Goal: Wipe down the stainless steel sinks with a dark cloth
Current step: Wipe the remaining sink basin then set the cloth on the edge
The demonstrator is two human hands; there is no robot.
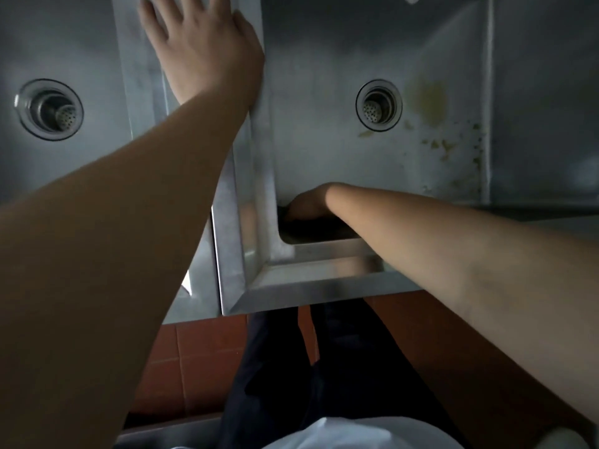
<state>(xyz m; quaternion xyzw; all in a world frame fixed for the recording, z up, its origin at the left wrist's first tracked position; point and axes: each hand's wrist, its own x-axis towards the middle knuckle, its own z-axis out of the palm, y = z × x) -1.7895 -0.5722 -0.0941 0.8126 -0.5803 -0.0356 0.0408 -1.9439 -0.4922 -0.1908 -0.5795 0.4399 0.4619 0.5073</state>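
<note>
**A:** Nearest first: where is the cloth?

**B:** Down in the near corner of the right-hand sink (pixel 324 150), under the right hand (pixel 308 205). The dark cloth (pixel 311 226) shows only as a dark patch just below the knuckles, against the front wall. The fingers bend down onto it, so the hand seems to grip or press it, but the front rim hides the fingertips.

**A:** What could slip there?

**B:** The cloth is bunched in a tight corner. Pushed hard, it may fold under the palm so bare skin rubs the steel, or it may ride past the corner seam and leave grime there.

**A:** And beyond that hand?

**B:** Yellowish stains (pixel 431 105) lie farther off and to its right, past the drain (pixel 378 105). They look dried; one light pass may only smear them.

**A:** The other hand?

**B:** The left hand (pixel 201 50) lies flat and spread on the divider (pixel 136 76) between the basins, holding nothing. It seems to bear weight; on wet steel it could slide towards the left-hand sink (pixel 64 43).
</note>
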